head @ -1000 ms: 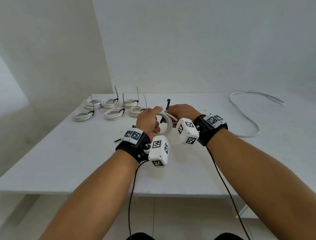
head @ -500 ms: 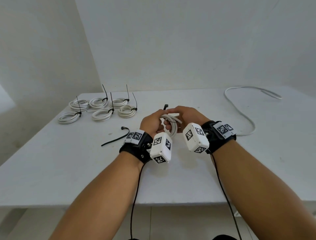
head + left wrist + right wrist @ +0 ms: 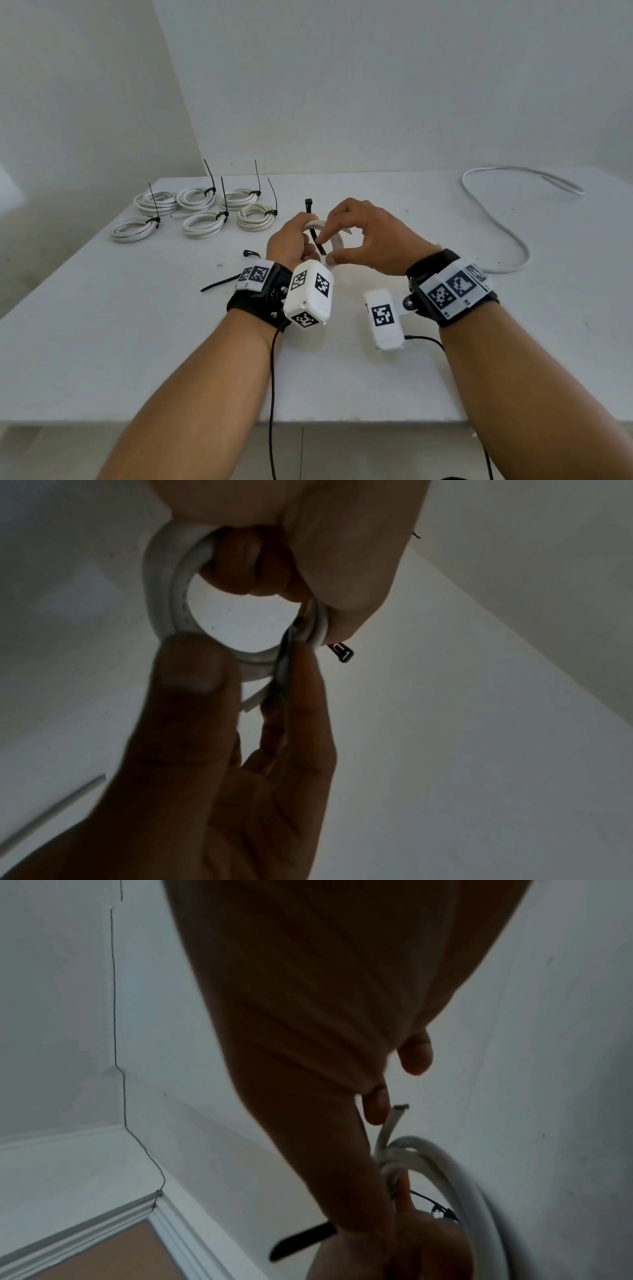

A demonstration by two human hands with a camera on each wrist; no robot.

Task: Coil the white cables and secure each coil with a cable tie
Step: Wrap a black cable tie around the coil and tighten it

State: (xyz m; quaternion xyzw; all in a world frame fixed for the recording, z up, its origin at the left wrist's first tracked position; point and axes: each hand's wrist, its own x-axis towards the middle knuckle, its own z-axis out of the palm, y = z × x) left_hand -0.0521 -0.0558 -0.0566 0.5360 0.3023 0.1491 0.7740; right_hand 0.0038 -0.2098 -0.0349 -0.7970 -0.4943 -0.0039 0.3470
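Note:
My left hand (image 3: 294, 241) grips a small white cable coil (image 3: 317, 226) above the table, fingers curled through its ring (image 3: 164, 588). A black cable tie (image 3: 308, 205) is looped over the coil; its head (image 3: 342, 653) sticks out behind and its tail (image 3: 301, 1242) pokes out below. My right hand (image 3: 327, 249) has its thumb (image 3: 192, 669) on the coil's lower edge and pinches the tie strap with the index finger (image 3: 301, 685). The coil's cut end (image 3: 394, 1115) stands free.
Several tied white coils (image 3: 202, 214) lie at the table's back left, tie tails sticking up. A loose black tie (image 3: 222, 282) lies left of my left wrist. One uncoiled white cable (image 3: 496, 233) snakes across the right side. The table's front edge (image 3: 342, 418) is near my forearms.
My right hand has turned palm down and moved from cupping the coil to pinching the tie strap with thumb and index. The left hand keeps its grip on the coil.

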